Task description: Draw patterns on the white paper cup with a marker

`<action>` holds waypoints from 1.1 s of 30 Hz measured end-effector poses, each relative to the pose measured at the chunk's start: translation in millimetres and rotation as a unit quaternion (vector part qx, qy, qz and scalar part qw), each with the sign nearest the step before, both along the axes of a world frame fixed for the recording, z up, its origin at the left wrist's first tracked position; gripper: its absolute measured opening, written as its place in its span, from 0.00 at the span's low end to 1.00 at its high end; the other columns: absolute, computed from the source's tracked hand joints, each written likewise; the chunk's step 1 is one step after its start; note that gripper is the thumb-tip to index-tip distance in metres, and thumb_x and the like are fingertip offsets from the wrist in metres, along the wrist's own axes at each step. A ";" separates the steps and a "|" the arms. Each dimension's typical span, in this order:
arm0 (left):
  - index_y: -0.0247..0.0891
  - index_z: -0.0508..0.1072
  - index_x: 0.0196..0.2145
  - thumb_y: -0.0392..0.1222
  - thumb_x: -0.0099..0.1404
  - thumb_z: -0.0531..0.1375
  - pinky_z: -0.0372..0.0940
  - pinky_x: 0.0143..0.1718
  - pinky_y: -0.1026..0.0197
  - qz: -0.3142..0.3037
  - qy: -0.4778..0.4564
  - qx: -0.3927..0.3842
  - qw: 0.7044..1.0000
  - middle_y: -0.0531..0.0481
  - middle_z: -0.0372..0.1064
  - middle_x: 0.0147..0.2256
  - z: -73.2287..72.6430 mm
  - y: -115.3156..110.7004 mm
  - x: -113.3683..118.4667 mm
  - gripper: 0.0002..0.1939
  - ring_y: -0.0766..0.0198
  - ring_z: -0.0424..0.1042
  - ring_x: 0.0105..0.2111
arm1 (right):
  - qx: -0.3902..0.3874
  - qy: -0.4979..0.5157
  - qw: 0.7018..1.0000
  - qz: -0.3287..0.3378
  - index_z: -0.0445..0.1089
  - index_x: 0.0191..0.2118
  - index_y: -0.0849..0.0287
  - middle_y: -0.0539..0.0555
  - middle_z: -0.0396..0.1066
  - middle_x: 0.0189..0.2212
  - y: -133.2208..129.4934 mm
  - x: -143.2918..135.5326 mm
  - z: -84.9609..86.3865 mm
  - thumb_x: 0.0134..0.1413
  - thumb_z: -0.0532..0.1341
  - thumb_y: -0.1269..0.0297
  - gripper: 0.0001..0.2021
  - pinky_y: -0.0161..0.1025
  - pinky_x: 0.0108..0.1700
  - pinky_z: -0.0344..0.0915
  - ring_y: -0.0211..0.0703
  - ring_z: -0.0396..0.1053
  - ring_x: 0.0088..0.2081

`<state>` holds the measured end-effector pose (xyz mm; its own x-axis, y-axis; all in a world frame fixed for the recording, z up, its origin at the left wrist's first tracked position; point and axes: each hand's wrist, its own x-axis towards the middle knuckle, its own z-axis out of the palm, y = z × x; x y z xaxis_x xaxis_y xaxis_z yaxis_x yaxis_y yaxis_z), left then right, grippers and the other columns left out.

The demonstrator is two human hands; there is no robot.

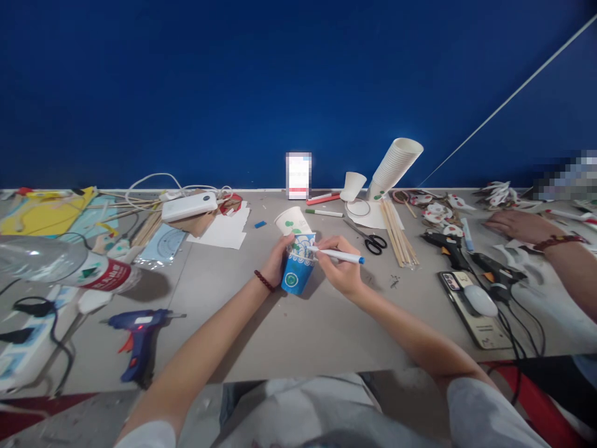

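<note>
A paper cup [298,274] coloured blue, with a round green emblem and white scalloped lines, tilts over the grey table. My left hand [278,260] is wrapped round its left side. Between the fingers of my right hand [339,264] is a white marker [342,255] with a blue end, its tip at the cup's upper part. Just behind the blue cup is a white paper cup [290,220] with green prints. A small blue marker cap [260,224] lies to the left of the cups.
Scissors [373,241], wooden sticks [396,233] and stacked cups [396,163] stand or lie at the right. A phone [298,177] leans on the blue wall. At left are a glue gun [140,323] and bottle [100,270]. Another person's hand [513,225] rests far right.
</note>
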<state>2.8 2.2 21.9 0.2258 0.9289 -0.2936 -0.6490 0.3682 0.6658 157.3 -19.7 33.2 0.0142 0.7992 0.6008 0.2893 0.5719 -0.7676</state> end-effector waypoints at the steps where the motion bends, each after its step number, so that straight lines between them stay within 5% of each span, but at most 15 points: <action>1: 0.34 0.76 0.40 0.47 0.56 0.68 0.69 0.47 0.55 0.001 -0.001 0.000 1.000 0.44 0.79 0.38 -0.5 0.1 -0.2 0.17 0.53 0.78 0.40 | 0.000 -0.002 1.000 -0.003 0.69 0.31 0.54 0.52 0.76 0.29 -0.1 0.2 0.5 0.54 0.62 0.67 0.02 0.44 0.36 0.72 0.46 0.76 0.32; 10: 0.35 0.76 0.41 0.46 0.56 0.68 0.68 0.48 0.55 0.008 0.000 -0.007 1.000 0.45 0.79 0.38 -4.1 1.4 -0.7 0.17 0.54 0.78 0.41 | 0.013 -0.030 0.999 -0.043 0.69 0.33 0.53 0.51 0.76 0.28 -0.5 0.2 4.1 0.56 0.62 0.66 0.02 0.42 0.34 0.70 0.44 0.74 0.31; 23: 0.34 0.76 0.40 0.47 0.54 0.69 0.69 0.48 0.55 0.011 -0.005 -0.007 1.000 0.45 0.79 0.38 -1.1 0.7 0.8 0.19 0.55 0.78 0.40 | 0.015 0.004 1.000 0.013 0.69 0.32 0.55 0.52 0.76 0.30 -0.5 0.4 0.6 0.54 0.62 0.70 0.03 0.43 0.37 0.72 0.46 0.76 0.33; 33: 0.32 0.77 0.39 0.47 0.56 0.67 0.70 0.38 0.58 -0.005 -0.029 -0.017 0.999 0.45 0.80 0.35 -1.4 1.3 0.1 0.17 0.58 0.78 0.32 | 0.023 -0.003 0.999 -0.024 0.69 0.34 0.55 0.52 0.76 0.30 1.3 0.8 -0.9 0.57 0.62 0.67 0.01 0.42 0.36 0.71 0.44 0.75 0.33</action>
<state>2.9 3.5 20.5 0.2527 0.9160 -0.3115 -0.6815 0.3971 0.6147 158.1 -18.4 32.2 0.0482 0.7695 0.6368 0.3207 0.5918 -0.7395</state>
